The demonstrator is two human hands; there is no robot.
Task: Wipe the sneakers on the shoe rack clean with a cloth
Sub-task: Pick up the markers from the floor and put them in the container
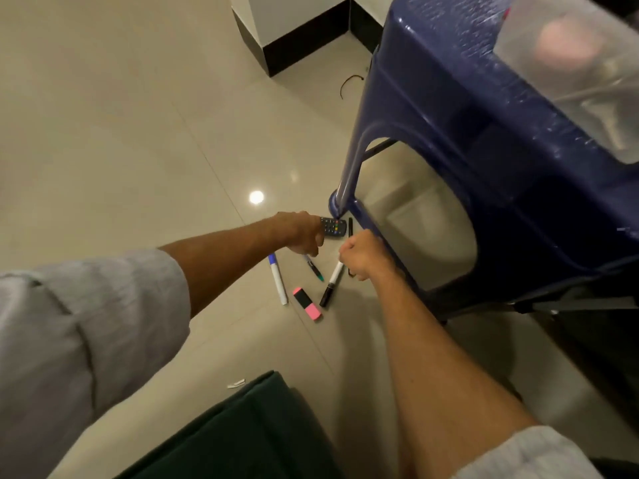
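Observation:
No sneakers, shoe rack or cloth appear in the head view. Both my arms reach down to the tiled floor beside a blue plastic stool. My left hand curls over the near end of a black remote control lying by the stool's foot. My right hand is closed in a fist around a thin black pen, which sticks out above and below the fist.
Scattered on the floor near my hands are a blue-capped white marker, a green-tipped pen, a white and black marker and a pink highlighter. A clear plastic box sits on the stool. Dark green fabric lies at the bottom.

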